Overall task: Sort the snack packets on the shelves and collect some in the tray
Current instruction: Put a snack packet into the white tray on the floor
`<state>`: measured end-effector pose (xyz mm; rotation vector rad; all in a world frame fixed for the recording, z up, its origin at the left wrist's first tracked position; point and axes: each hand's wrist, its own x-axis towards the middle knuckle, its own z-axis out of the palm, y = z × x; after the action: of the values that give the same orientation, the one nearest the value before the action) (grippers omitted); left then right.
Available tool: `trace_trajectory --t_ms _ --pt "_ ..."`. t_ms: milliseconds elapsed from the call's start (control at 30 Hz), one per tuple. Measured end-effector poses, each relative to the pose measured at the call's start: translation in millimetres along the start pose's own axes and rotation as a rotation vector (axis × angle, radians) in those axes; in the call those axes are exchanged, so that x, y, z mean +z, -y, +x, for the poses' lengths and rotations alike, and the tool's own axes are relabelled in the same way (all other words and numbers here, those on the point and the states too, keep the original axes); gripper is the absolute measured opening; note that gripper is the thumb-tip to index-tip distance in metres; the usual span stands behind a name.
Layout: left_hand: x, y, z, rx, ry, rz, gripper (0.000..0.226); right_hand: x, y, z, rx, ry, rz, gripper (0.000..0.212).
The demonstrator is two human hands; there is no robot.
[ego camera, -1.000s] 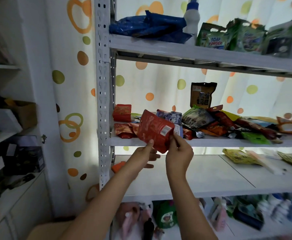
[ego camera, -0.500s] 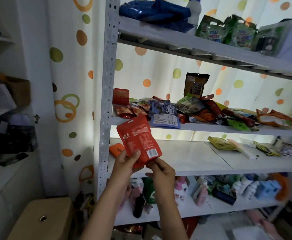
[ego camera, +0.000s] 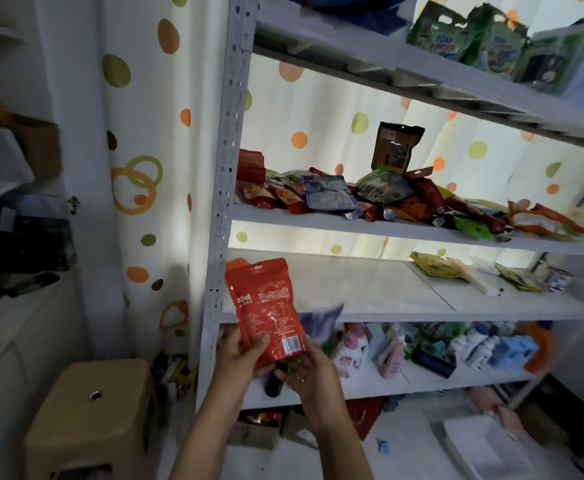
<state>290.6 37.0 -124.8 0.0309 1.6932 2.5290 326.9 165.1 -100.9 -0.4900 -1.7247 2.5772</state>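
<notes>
I hold a red snack packet (ego camera: 266, 306) upright in front of the white metal shelf rack (ego camera: 219, 202). My left hand (ego camera: 240, 355) grips its lower left edge, thumb on the face. My right hand (ego camera: 304, 372) pinches its bottom right corner near the barcode. A blurred bluish-purple packet (ego camera: 321, 322) shows just behind the red one; which hand holds it is unclear. A heap of mixed snack packets (ego camera: 370, 199) lies on the middle shelf, with a brown pouch (ego camera: 396, 147) standing behind. A white tray (ego camera: 488, 445) sits on the floor at lower right.
A tan plastic stool (ego camera: 93, 414) stands at lower left. Yellow packets (ego camera: 436, 266) lie on the shelf below the heap. Bottles and detergent (ego camera: 394, 348) fill the lower shelf. Green soap powder bags (ego camera: 456, 32) are on the top shelf. Cluttered side shelves (ego camera: 3, 202) are at left.
Both hands have brought the red packet down from the middle shelf to below the second shelf's edge. My view has tilted downward, showing the floor and the tray.
</notes>
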Motion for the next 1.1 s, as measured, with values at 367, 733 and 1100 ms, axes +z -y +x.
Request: trace_trajectory --t_ms 367,733,1100 --pt "-5.4 12.0 -13.0 -0.005 0.049 0.053 0.037 -13.0 -17.6 -17.0 0.1 -0.121 0.157 0.036" --pt "-6.4 2.5 -28.3 0.074 0.065 0.061 0.054 -14.3 -21.9 -18.3 -0.055 0.054 -0.06 0.039" --pt "-3.6 -6.9 -29.5 0.129 -0.006 0.216 0.055 -14.0 -20.4 -6.1 -0.103 0.122 -0.076 0.052"
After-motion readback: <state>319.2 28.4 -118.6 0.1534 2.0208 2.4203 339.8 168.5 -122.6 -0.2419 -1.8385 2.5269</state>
